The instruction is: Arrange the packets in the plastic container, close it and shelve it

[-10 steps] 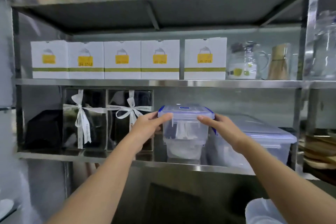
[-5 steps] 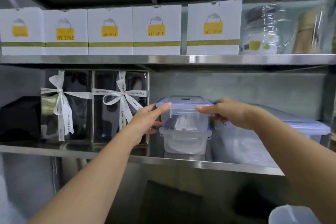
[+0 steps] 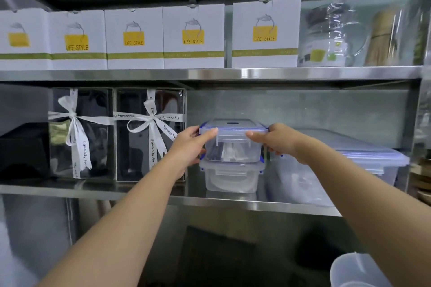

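Head view: "LIFE STYLE" boxes (image 3: 193, 37) above hand-held lidded container (image 3: 233, 140).

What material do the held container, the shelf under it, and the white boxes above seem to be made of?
Held container: clear plastic, probably; the contents show through, and the lid has blue trim.
Shelf: brushed, shiny metal, likely stainless steel; it mirrors the containers.
White boxes: matte printed cardboard, judging by the folded edges.

Storeroom of a café or shop: stainless-steel shelving (image 3: 210, 74) holds identical boxed stock (image 3: 193, 37), ribbon-tied gift boxes (image 3: 149, 135) and plastic containers (image 3: 363, 158).
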A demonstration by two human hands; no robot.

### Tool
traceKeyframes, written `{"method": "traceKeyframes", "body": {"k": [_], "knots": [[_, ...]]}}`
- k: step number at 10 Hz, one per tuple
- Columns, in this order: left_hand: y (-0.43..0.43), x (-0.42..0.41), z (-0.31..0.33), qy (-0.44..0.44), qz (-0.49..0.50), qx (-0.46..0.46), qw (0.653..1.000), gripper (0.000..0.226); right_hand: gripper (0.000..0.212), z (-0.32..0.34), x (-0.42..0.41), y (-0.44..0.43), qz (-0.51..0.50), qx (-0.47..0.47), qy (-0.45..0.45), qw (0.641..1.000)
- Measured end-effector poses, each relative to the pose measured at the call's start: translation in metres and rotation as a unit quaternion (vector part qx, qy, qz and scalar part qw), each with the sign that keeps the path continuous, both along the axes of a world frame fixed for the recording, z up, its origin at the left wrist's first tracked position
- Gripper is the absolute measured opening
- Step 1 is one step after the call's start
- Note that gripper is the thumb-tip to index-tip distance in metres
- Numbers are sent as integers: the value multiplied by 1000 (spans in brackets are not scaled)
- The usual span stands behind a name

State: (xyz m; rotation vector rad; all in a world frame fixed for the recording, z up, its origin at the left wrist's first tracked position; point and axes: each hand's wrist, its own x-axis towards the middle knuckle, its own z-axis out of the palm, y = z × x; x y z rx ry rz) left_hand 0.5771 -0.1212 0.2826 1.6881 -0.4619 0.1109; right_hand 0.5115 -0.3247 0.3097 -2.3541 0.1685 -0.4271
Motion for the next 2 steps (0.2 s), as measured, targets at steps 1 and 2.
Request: {"method": "traceKeyframes", "body": {"k": [1,2], "knots": [[9,-7,9,-31,27,20,999,69,54,6,-12,5,-17,-48,7,999],[25,-26,26,-67,68,20,995,61,47,23,-38,10,-31,-74,-39,996]]}}
